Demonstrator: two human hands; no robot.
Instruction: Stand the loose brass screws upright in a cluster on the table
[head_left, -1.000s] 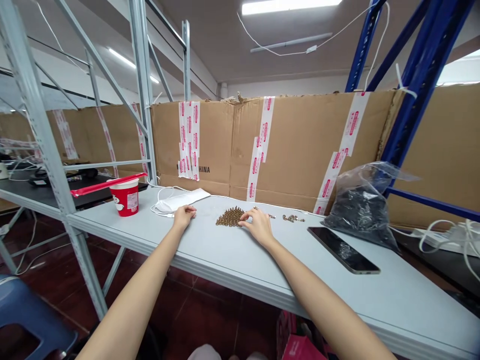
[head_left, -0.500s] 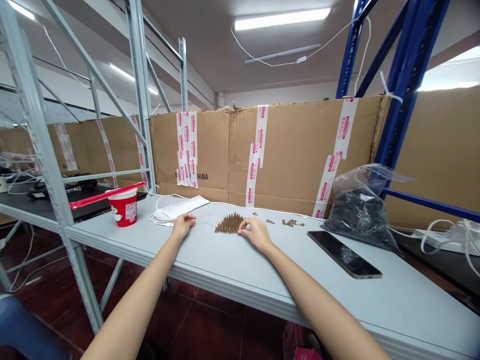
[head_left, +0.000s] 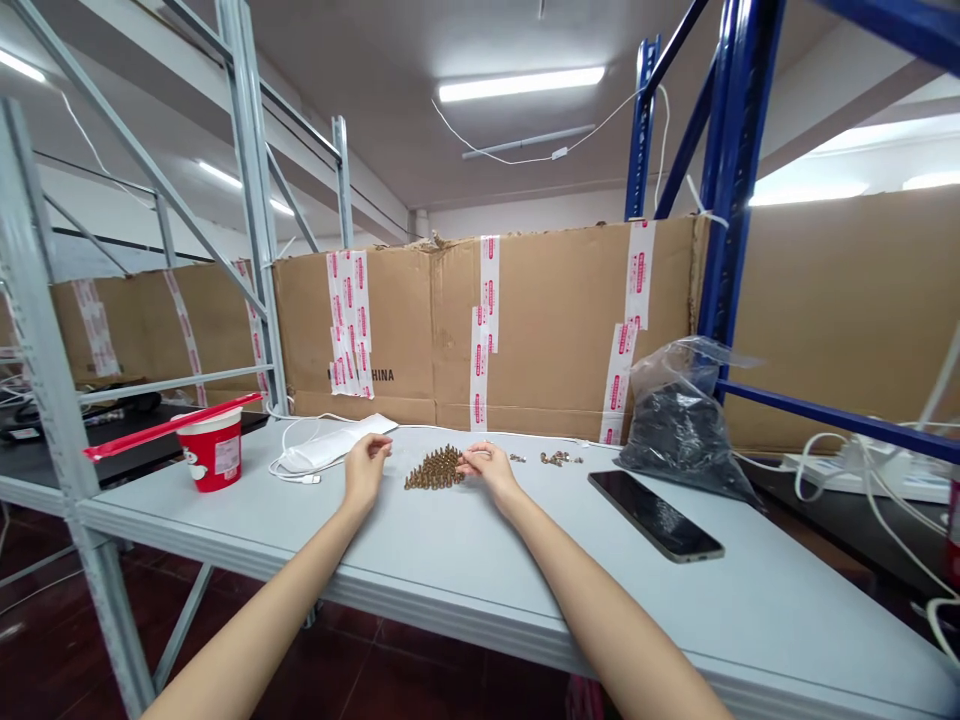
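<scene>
A block of small brass-coloured pieces, looking like screws stood on end [head_left: 433, 468], sits on the grey tabletop [head_left: 450, 540]. At its right edge is my right hand [head_left: 489, 468], with thumb and fingertips brought together; whatever they pinch is too small to make out. My left hand [head_left: 365, 468] is left of the block, apart from it, fingers curled in and tips close together. Anything between those tips is hidden. To the right lie a loose little heap of similar brass pieces [head_left: 555, 459] and a few more [head_left: 517, 458] close to my right hand.
A black phone [head_left: 656, 515] and a clear bag of black material [head_left: 675, 430] are on the right. On the left stand a red cup [head_left: 214, 450] with a long red strip across it and a white flat item [head_left: 337, 445] with cables. Cardboard [head_left: 555, 330] walls the back.
The view has turned right and tilted up a little. My left hand has lifted slightly and its fingers point more upward. My right hand stays at the block's right edge, its fingers shifted slightly.
</scene>
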